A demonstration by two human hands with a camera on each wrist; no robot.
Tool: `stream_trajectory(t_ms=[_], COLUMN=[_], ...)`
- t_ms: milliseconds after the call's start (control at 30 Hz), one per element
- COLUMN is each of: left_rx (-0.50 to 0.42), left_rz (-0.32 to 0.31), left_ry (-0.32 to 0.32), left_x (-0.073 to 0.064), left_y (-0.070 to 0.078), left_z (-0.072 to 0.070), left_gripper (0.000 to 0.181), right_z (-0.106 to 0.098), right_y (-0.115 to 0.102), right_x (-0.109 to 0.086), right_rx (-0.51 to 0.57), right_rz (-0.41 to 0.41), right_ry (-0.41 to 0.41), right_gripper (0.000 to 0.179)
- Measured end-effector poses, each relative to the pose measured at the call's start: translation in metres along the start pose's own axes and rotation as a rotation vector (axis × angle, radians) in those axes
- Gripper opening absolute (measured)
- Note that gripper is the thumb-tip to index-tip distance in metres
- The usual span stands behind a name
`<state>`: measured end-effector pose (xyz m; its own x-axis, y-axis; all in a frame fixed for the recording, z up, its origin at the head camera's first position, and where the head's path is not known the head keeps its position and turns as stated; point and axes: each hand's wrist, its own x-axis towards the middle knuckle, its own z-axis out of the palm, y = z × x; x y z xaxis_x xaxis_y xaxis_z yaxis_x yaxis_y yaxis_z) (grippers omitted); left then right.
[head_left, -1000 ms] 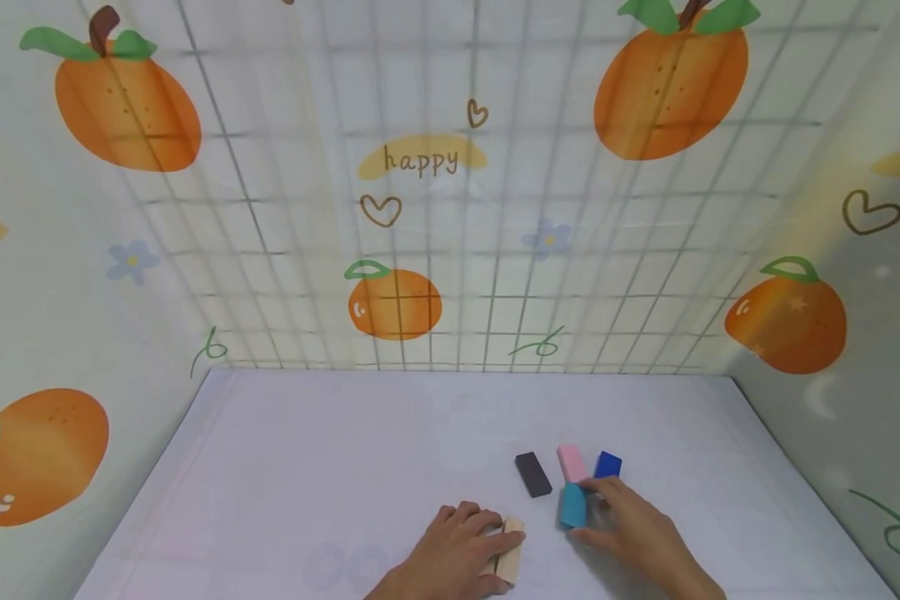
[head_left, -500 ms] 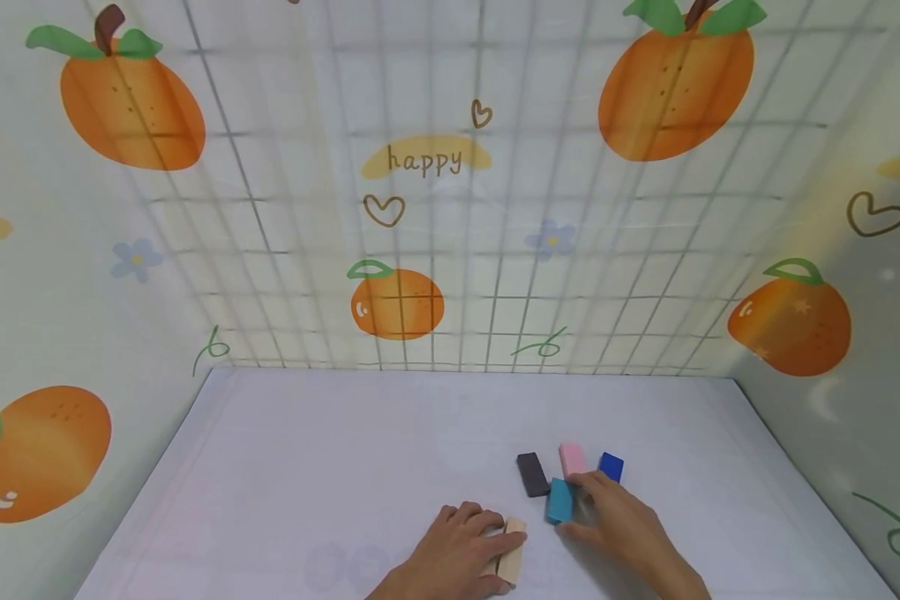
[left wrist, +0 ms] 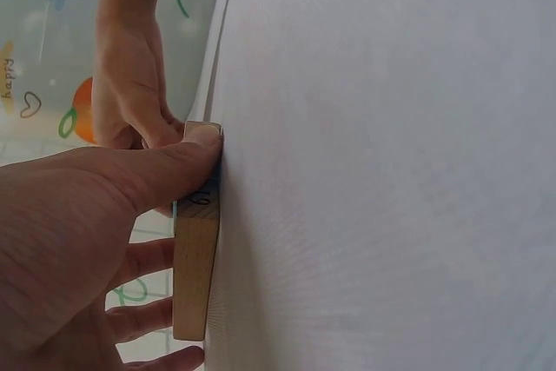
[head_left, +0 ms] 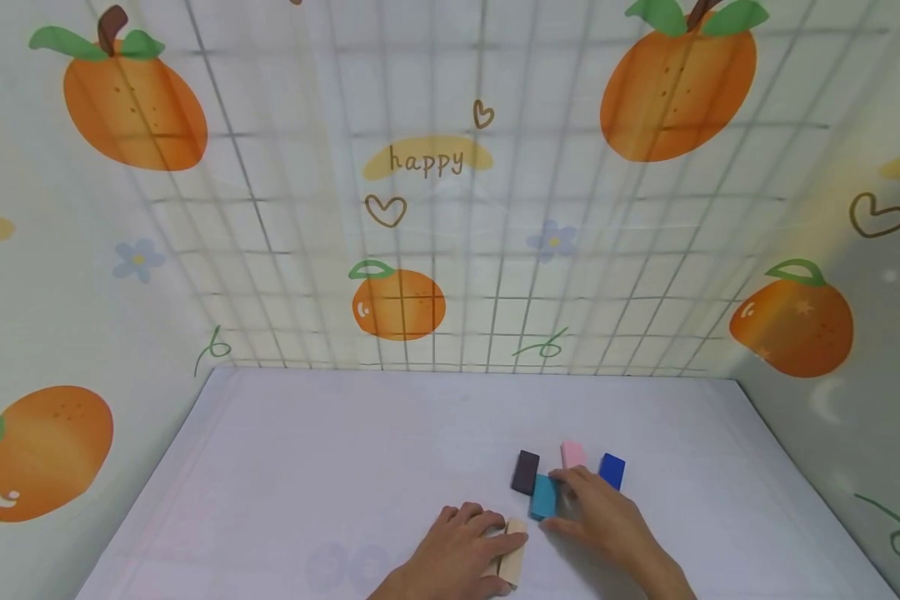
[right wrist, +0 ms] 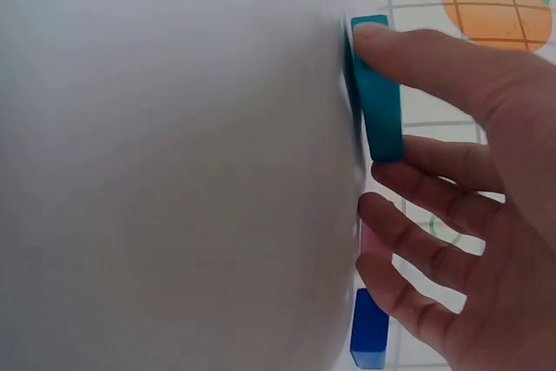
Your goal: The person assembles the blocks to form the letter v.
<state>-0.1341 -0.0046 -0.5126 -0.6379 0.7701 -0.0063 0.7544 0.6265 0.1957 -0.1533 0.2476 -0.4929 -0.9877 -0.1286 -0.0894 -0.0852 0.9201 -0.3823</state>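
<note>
Between the thumb and fingertips of my right hand [head_left: 603,521] is a teal block [head_left: 543,498], pinched at its two ends on the white table; the right wrist view shows the thumb on one end of this teal block [right wrist: 380,106]. Its far left side appears to touch a dark block [head_left: 525,472]. My left hand [head_left: 461,554] grips pale wooden blocks [head_left: 512,557] lying side by side, partly hidden under the fingers. In the left wrist view the thumb presses the end of a wooden block [left wrist: 193,275], which bears a small dark mark.
Behind the right hand lie a pink block [head_left: 572,455] and a blue block [head_left: 612,470], both partly covered by it. The white tabletop [head_left: 330,450] meets a back wall and side walls of cloth printed with oranges [head_left: 399,304].
My right hand has slid the teal block to the left, up against the dark block. The dark block has turned and shifted slightly left. My left hand stays in place on the wooden blocks.
</note>
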Motion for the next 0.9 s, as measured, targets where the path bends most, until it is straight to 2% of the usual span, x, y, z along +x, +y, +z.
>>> stream_trajectory(t_ms=[167, 333, 533, 667, 900], left_rx=[0.005, 0.013, 0.027, 0.013, -0.009], left_rz=[0.005, 0.029, 0.048, 0.047, 0.029], left_ry=[0.009, 0.049, 0.090, 0.080, 0.034], left_x=[0.000, -0.002, -0.003, -0.003, -0.002], left_y=[0.000, -0.001, -0.001, 0.000, -0.002], left_z=[0.000, 0.002, 0.001, 0.000, 0.000], left_gripper=[0.058, 0.057, 0.056, 0.056, 0.056], right_z=[0.002, 0.004, 0.007, 0.007, 0.006], right_y=[-0.003, -0.007, -0.010, -0.013, -0.015], right_x=[0.001, 0.004, 0.005, 0.006, 0.006], right_rx=[0.006, 0.004, 0.008, 0.006, 0.008], right_rz=[-0.005, 0.003, -0.043, -0.064, -0.049], right_ry=[-0.003, -0.007, 0.025, 0.034, 0.022], right_gripper=[0.071, 0.073, 0.071, 0.070, 0.069])
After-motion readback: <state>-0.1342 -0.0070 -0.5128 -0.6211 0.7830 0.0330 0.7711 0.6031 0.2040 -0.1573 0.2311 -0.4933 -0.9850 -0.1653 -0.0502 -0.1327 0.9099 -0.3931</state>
